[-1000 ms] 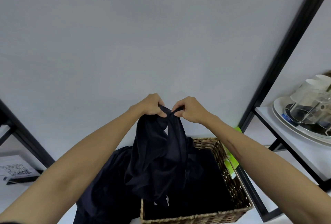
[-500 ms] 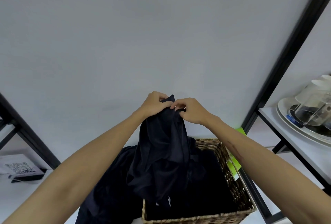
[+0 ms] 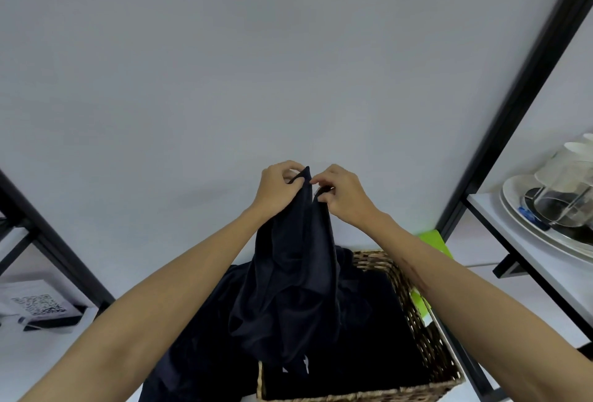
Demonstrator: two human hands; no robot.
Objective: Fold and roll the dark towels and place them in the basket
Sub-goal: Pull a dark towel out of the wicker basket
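Note:
A dark navy towel hangs in loose folds above the wicker basket. My left hand grips its top edge, and my right hand pinches the same edge right beside it. The towel's lower end reaches into the basket, whose inside looks dark. More dark cloth lies heaped on the surface left of the basket, partly hidden by my left forearm.
A black metal shelf frame rises on the right, with white plates and a clear glass container on its shelf. A green item sits behind the basket. At left a QR-code card sits beside another black frame bar.
Both hands have lifted the towel a little higher and come closer together at its top edge. The view has tilted slightly.

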